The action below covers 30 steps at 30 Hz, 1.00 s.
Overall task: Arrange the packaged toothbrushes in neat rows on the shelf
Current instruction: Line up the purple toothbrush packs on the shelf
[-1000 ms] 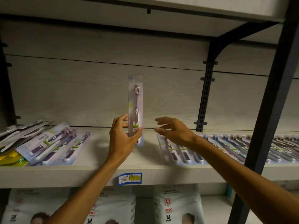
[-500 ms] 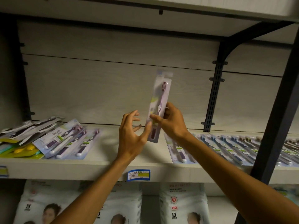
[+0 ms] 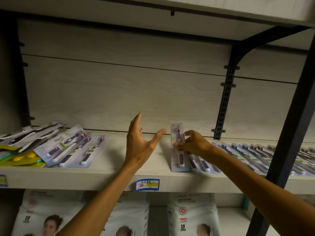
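1. My right hand point(image 3: 194, 143) is pinching a packaged purple toothbrush point(image 3: 178, 149) at its middle, with the pack's lower end resting near the front edge of the shelf point(image 3: 110, 178).
2. The pack is sitting at the left end of the row of toothbrush packs point(image 3: 247, 155) lying along the shelf's right side.
3. My left hand point(image 3: 141, 143) is hovering released over the bare middle, fingers spread, grasping nothing.
4. A loose pile of mixed packs point(image 3: 51, 147) is lying at the left.
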Each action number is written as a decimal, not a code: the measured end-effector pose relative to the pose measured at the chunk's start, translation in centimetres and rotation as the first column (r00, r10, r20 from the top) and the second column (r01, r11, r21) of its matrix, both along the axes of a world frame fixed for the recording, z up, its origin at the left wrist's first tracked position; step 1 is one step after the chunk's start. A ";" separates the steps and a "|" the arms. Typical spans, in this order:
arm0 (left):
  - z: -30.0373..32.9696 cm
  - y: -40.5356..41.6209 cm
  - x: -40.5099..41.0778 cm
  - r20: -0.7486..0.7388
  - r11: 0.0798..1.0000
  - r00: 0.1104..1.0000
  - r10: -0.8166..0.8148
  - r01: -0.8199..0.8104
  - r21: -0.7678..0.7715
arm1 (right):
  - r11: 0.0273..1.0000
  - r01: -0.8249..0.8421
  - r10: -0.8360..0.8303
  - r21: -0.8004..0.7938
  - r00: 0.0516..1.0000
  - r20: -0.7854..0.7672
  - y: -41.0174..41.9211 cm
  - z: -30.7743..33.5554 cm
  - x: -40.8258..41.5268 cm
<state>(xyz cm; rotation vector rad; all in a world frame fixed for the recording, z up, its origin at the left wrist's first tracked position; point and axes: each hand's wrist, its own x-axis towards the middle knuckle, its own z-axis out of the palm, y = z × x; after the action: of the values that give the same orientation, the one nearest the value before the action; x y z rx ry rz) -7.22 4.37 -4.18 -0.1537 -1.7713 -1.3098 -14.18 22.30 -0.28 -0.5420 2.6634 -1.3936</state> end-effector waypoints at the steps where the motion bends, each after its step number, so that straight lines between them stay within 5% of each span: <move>1: -0.1 0.0 -0.1 -0.003 1.000 1.000 0.014 -0.014 -0.021 | 1.000 0.007 -0.006 0.027 1.000 -0.014 -0.2 -0.3 -0.1; 18: -0.4 -0.1 -0.6 -0.014 0.996 0.999 0.052 -0.053 -0.069 | 0.911 0.026 0.063 0.411 0.977 -0.202 -1.2 -1.8 -0.1; 24: -0.3 0.0 -0.6 -0.025 0.994 0.997 0.069 -0.071 -0.082 | 0.914 0.057 0.068 0.403 0.955 -0.288 -1.0 -1.8 -0.1; 30: -0.1 -0.3 0.2 -0.017 0.985 0.992 0.128 -0.129 -0.113 | 0.981 0.094 0.010 0.172 0.855 -0.519 -2.0 0.5 0.3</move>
<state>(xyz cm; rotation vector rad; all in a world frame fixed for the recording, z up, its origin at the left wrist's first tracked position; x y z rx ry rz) -7.01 4.09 -4.23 -0.1070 -1.8174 -1.1150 -13.88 20.27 0.18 -0.9624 3.1977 -1.0960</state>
